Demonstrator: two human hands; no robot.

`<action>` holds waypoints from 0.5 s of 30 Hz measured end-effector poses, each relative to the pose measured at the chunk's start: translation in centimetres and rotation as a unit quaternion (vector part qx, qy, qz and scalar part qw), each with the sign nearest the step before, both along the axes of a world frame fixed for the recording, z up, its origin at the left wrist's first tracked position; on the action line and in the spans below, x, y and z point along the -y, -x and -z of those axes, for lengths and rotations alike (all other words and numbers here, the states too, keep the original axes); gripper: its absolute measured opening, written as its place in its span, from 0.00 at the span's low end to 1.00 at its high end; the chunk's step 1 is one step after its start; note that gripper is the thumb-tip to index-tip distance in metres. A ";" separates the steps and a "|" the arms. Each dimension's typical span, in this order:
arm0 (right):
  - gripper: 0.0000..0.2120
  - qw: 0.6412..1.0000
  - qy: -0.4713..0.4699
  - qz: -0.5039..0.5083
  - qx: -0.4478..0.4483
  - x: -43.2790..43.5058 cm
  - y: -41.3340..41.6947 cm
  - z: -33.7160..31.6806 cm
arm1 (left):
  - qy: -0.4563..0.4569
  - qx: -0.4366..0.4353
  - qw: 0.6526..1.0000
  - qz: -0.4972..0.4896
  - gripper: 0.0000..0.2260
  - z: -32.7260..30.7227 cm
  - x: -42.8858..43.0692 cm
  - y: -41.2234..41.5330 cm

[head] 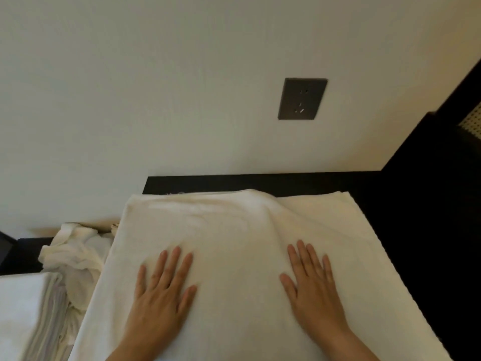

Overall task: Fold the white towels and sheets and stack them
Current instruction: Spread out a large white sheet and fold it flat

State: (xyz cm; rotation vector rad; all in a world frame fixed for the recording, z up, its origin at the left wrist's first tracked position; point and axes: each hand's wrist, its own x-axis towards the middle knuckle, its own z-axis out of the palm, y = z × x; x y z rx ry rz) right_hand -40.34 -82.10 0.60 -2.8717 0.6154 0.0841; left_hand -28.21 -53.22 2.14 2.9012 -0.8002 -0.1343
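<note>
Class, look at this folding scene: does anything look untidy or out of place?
Yes. A crumpled white heap lies left of the flat towel that the left hand and right hand press, unfolded beside the neat folded stack.

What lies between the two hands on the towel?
Only bare towel separates the left hand and right hand, both flat on it; head view.

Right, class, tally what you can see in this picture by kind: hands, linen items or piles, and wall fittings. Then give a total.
2 hands: left hand and right hand, both flat on the towel
1 spread towel
1 crumpled linen heap
1 folded stack
1 wall socket
Total: 6
</note>
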 end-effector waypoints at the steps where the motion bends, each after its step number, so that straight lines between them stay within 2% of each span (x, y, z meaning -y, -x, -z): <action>1: 0.31 1.000 -0.012 -0.002 0.000 -0.1 0.2 -0.1 | 0.015 -0.002 1.000 -0.002 0.31 -0.4 -0.1 0.3; 4: 0.29 0.995 -0.099 0.011 0.030 1.1 -0.5 -1.3 | 0.101 -0.016 0.995 0.002 0.26 -1.8 0.8 0.5; 6: 0.21 0.969 -0.183 0.106 0.125 3.5 -1.5 -3.0 | 0.135 -0.037 0.990 0.020 0.25 -2.6 2.1 0.0; 7: 0.18 0.954 -0.192 0.154 0.169 5.2 -2.1 -3.8 | 0.123 -0.050 0.991 0.025 0.28 -3.0 2.9 -0.4; 8: 0.16 0.945 -0.171 0.194 0.198 7.1 -2.7 -4.6 | 0.093 -0.045 0.994 0.034 0.35 -3.2 4.0 -1.2; 9: 0.15 0.939 -0.143 0.230 0.210 9.0 -3.3 -5.4 | 0.066 0.008 0.997 0.043 0.44 -2.9 5.4 -2.2; 10: 0.15 0.934 -0.123 0.262 0.208 10.9 -4.0 -6.1 | 0.041 0.024 0.998 0.044 0.49 -2.9 6.8 -3.3; 11: 0.16 0.931 -0.116 0.286 0.196 12.6 -4.8 -6.6 | 0.025 -0.002 0.999 0.047 0.45 -3.3 8.0 -4.3; 13: 0.18 0.928 -0.131 0.309 0.163 15.3 -6.5 -7.2 | 0.038 -0.027 0.997 0.065 0.28 -4.5 11.2 -6.2; 15: 0.21 0.926 -0.154 0.321 0.124 17.1 -8.2 -7.5 | 0.073 -0.022 0.993 0.093 0.22 -5.3 14.6 -7.8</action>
